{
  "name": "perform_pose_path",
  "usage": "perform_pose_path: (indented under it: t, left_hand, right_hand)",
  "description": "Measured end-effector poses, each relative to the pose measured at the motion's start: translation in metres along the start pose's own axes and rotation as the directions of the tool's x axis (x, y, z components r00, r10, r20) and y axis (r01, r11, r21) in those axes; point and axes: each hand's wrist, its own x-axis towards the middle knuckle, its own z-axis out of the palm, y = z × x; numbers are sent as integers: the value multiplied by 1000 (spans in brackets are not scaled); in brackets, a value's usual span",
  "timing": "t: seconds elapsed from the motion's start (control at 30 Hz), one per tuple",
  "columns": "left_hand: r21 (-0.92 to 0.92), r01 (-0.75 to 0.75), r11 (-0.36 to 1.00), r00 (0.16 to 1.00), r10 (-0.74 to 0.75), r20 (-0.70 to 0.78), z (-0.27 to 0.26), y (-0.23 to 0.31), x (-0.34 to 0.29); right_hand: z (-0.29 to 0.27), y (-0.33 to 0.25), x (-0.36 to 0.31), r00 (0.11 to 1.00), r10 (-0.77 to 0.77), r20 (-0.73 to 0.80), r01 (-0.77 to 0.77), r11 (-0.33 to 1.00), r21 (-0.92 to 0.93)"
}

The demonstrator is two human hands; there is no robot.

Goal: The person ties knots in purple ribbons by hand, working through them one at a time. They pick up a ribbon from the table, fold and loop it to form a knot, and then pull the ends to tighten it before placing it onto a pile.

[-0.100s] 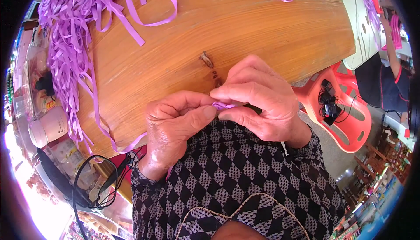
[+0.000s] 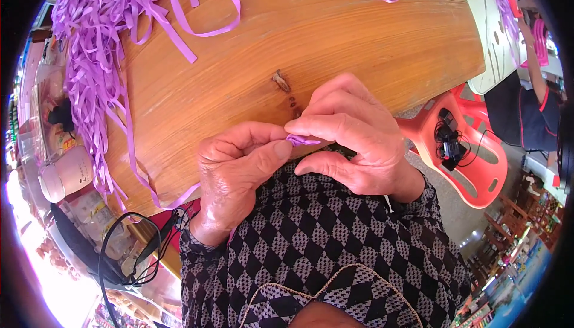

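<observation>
A small twisted knot of purple ribbon [image 2: 303,140] sits between my hands, just past the table's near edge. My left hand [image 2: 239,163] is closed, pinching the ribbon between thumb and index finger. My right hand [image 2: 353,136] has its thumb and index finger apart. Its index fingertip lies against the left fingertips at the top of the knot, while its thumb is off the ribbon below. A purple strand [image 2: 149,191] runs from the left-hand pile and passes behind my left wrist.
A heap of purple ribbons [image 2: 95,47] hangs over the left side of the wooden table [image 2: 251,47]. A red plastic stool [image 2: 478,178] holding black cables stands at right; another person's arm [image 2: 534,59] shows beyond. Black cords [image 2: 149,262] lie lower left.
My right thumb has moved down and away from the ribbon, opening a gap below the index finger. The left hand keeps its pinch, and more of the knot shows.
</observation>
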Motion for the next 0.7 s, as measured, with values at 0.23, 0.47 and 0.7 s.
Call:
perform_pose_path:
  t: [0.23,0.47,0.7]
  left_hand:
    - [-87,55,995,997,-50,54,-4,-7,1]
    - [56,-66,996,997,63,47,-7,-6,-6]
    - [319,-218,922,974,185,130,-4,0,-8]
  right_hand:
    - [4,2,-3,994,-106,-19,104,990,-93]
    - [-3,1,-6,999,-30,25,30,999,-12]
    - [-3,-2,-5,999,-14,41,14,1000,8]
